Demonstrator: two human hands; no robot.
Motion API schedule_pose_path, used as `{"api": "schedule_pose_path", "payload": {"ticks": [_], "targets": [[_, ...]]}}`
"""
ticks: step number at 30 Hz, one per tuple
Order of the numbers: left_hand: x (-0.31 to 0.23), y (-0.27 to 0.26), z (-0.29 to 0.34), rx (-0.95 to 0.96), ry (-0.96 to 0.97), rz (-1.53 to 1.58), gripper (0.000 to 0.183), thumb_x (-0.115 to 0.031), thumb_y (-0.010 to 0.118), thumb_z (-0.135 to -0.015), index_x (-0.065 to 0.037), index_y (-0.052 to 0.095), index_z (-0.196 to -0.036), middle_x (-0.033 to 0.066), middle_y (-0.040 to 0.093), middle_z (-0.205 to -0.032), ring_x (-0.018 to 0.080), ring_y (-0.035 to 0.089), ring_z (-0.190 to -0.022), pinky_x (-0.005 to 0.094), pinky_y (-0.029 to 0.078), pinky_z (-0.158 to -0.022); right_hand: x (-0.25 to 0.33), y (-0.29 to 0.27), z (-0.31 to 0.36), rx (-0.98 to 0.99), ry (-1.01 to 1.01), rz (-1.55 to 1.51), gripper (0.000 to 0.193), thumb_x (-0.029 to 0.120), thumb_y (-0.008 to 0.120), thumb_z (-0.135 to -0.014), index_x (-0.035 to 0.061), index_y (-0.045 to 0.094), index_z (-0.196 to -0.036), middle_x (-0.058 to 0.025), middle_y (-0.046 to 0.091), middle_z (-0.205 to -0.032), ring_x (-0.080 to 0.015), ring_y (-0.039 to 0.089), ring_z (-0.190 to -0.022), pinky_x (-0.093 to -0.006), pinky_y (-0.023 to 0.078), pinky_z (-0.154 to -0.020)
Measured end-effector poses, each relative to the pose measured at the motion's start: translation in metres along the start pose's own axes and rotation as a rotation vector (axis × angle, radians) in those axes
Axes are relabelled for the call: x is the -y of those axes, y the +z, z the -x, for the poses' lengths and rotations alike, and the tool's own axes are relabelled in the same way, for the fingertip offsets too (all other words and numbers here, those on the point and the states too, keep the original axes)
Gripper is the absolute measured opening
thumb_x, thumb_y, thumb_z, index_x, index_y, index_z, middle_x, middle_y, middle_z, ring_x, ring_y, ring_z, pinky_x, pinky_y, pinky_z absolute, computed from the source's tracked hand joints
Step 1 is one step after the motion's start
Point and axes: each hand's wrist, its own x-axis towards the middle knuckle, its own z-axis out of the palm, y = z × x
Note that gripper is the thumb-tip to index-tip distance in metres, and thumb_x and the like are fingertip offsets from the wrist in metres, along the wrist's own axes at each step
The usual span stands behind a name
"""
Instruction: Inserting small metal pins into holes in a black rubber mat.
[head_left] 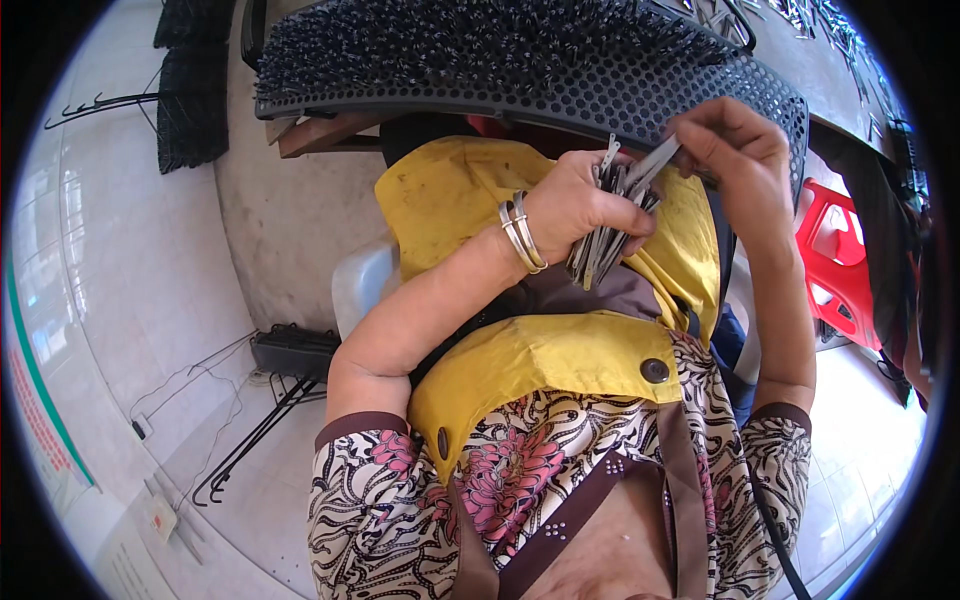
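My left hand [578, 205] is wrapped round a bundle of thin, flat metal pieces [598, 252], held over my lap. The pieces are narrow, grey and fanned out unevenly above and below the fingers; some appear to have small holes at their ends. To its right, my right hand [742, 158] pinches the end of one flat grey metal piece [655, 160] between thumb and fingers. The lower end of that piece meets the top of the bundle. Just beyond both hands lies a black perforated tray [672, 112], with many small dark pieces [430, 55] standing upright in its holes.
A yellow apron [560, 350] covers my lap. More metal pieces [800, 18] lie scattered on a grey surface at the far right. A red plastic stool [838, 262] stands to the right, near another person's dark clothing [880, 190]. Black racks with hooked rods [195, 100] are at the left.
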Motion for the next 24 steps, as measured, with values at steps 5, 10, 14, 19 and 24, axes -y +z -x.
{"api": "schedule_pose_path", "payload": {"ticks": [5,10,14,19,24], "targets": [[0.005,-0.006,-0.003,-0.032,-0.006,0.056,0.021,0.005,0.062,-0.064,0.002,0.057,-0.085,0.0108,0.058,-0.064,0.0177,0.057,-0.050,0.0275,0.047,-0.046,-0.004,-0.009,-0.014,-0.241,-0.080,-0.211,0.011,0.005,0.059,-0.081,-0.0036,0.060,-0.088,-0.0061,0.059,-0.073,-0.0114,0.055,-0.059,-0.0210,0.042,-0.055],[0.005,-0.007,-0.004,-0.059,0.006,0.112,0.023,0.005,0.062,-0.065,0.003,0.057,-0.087,0.0115,0.058,-0.064,0.0189,0.057,-0.050,0.0282,0.047,-0.046,-0.009,-0.005,-0.034,-0.357,-0.272,-0.232,0.013,0.004,0.060,-0.080,-0.0059,0.060,-0.089,-0.0068,0.060,-0.073,-0.0119,0.055,-0.061,-0.0216,0.045,-0.058],[0.004,-0.008,-0.003,-0.129,0.026,0.131,0.024,0.005,0.061,-0.066,0.003,0.056,-0.090,0.0116,0.058,-0.069,0.0186,0.057,-0.052,0.0276,0.046,-0.047,-0.011,0.000,-0.040,-0.413,-0.334,-0.169,0.009,0.004,0.063,-0.078,-0.0027,0.063,-0.083,-0.0038,0.060,-0.068,-0.0087,0.055,-0.057,-0.0195,0.045,-0.054],[-0.003,0.006,0.001,-0.224,0.225,0.118,0.021,0.004,0.062,-0.066,0.003,0.057,-0.087,0.0086,0.059,-0.065,0.0163,0.056,-0.050,0.0257,0.047,-0.049,-0.009,-0.003,-0.036,-0.385,-0.286,-0.135,0.014,0.004,0.060,-0.081,-0.0061,0.060,-0.090,-0.0078,0.060,-0.073,-0.0121,0.056,-0.062,-0.0213,0.044,-0.058],[-0.008,0.010,0.008,-0.210,0.255,-0.055,0.023,0.003,0.062,-0.067,0.003,0.058,-0.090,0.0063,0.059,-0.064,0.0129,0.056,-0.053,0.0233,0.046,-0.051,-0.005,-0.003,-0.030,-0.325,-0.133,-0.352,0.013,0.005,0.060,-0.080,-0.0050,0.059,-0.089,-0.0075,0.059,-0.072,-0.0126,0.055,-0.060,-0.0226,0.044,-0.057]]}}
